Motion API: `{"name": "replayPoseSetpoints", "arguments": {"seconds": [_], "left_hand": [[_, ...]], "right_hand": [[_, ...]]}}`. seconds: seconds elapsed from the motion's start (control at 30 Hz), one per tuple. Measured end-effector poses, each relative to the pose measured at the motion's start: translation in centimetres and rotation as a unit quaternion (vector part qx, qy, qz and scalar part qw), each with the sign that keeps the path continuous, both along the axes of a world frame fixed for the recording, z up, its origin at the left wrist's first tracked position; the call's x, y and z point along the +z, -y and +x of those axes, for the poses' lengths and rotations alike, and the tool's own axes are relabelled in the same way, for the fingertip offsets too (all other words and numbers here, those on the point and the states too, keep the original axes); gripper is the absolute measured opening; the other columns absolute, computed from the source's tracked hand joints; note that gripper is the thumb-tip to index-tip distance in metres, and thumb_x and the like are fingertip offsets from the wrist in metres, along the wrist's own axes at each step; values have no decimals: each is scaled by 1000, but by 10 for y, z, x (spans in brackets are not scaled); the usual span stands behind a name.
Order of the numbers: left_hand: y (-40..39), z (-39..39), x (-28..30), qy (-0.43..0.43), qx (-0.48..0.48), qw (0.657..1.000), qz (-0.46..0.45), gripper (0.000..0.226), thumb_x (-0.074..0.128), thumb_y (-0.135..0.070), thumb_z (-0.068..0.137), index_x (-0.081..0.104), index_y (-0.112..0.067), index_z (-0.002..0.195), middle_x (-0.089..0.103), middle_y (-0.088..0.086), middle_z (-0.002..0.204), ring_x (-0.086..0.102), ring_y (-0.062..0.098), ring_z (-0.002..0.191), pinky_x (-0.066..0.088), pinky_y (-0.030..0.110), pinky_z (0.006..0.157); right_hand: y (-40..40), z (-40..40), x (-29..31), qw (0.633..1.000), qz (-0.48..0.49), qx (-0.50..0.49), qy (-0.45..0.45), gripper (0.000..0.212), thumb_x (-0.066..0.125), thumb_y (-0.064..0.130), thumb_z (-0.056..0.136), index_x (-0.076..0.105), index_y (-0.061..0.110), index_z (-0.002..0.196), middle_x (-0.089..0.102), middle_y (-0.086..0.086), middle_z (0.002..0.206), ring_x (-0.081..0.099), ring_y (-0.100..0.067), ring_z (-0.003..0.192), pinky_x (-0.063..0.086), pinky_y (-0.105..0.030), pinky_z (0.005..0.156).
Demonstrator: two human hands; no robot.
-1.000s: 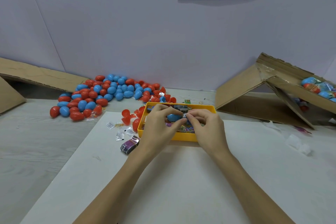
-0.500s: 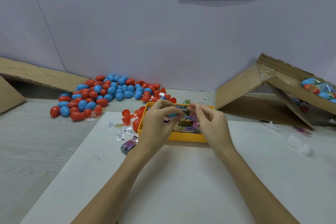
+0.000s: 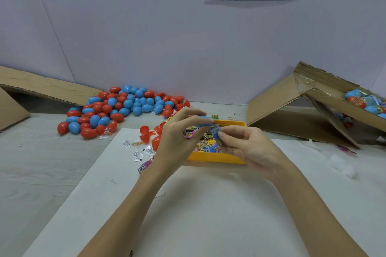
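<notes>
Item: small wrapped packet point(image 3: 216, 133), just above the yellow tray point(image 3: 215, 158), pinched by our right hand point(image 3: 248, 146). Our left hand point(image 3: 179, 135) curls round a blue egg shell point(image 3: 205, 125), also above the tray. We judge it best fed in endwise, over the tray, so any slip lands inside.

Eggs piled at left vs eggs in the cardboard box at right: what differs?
The left pile lies loose on the table. The boxed eggs sit inside the cardboard box.
The left pile is bare, plain red or blue plastic, while the boxed eggs seem wrapped in shiny printed film.
The left pile shows many eggs, but only a few boxed eggs are in view, at the frame edge.
Both sets are red and blue egg shapes.
</notes>
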State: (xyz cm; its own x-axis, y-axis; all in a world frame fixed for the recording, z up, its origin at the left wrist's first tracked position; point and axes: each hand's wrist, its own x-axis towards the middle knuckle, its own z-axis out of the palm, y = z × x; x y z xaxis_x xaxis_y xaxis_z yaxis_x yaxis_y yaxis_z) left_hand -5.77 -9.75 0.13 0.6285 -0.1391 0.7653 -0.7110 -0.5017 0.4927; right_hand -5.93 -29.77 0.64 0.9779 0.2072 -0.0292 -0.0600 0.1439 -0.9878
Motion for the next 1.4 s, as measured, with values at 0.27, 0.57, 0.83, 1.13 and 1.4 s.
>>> {"name": "replayPoseSetpoints", "arguments": {"seconds": [0.27,0.57,0.83,1.13,1.4], "left_hand": [[9,-3,-6,-148,-38,984,-88,41,77,-15,89,66,-12,129,72,-3,114,71,7,100,59,24,88],[11,-4,-7,-190,-46,974,-113,37,76,-15,89,70,-12,125,73,-4,113,71,5,101,59,22,87],[12,-3,-5,-232,-59,959,-154,44,78,-14,87,67,-13,130,73,-6,114,71,3,102,57,19,87],[12,-3,-5,-229,-63,959,-154,36,77,-15,88,70,-17,123,74,-7,111,72,5,101,59,22,87],[12,-4,-6,-192,-90,964,-160,50,79,-13,86,65,-13,134,68,5,121,72,15,104,59,28,91]], "right_hand": [[-6,4,-10,976,-45,-199,80,21,76,32,91,80,12,94,79,-3,84,76,-13,77,59,-21,64],[-12,-1,-10,966,-139,-183,120,22,73,36,90,81,18,101,79,8,85,76,-7,81,60,-19,66],[-16,-6,-6,973,-74,-168,139,12,77,20,90,79,23,102,79,10,92,75,-7,90,60,-19,71],[-19,-8,-3,966,-90,-171,171,18,74,18,92,76,30,105,77,13,101,73,-4,96,61,-20,74],[-24,-10,-4,979,-45,-150,129,17,75,19,90,74,32,101,78,13,97,74,-6,96,59,-19,76]]}}
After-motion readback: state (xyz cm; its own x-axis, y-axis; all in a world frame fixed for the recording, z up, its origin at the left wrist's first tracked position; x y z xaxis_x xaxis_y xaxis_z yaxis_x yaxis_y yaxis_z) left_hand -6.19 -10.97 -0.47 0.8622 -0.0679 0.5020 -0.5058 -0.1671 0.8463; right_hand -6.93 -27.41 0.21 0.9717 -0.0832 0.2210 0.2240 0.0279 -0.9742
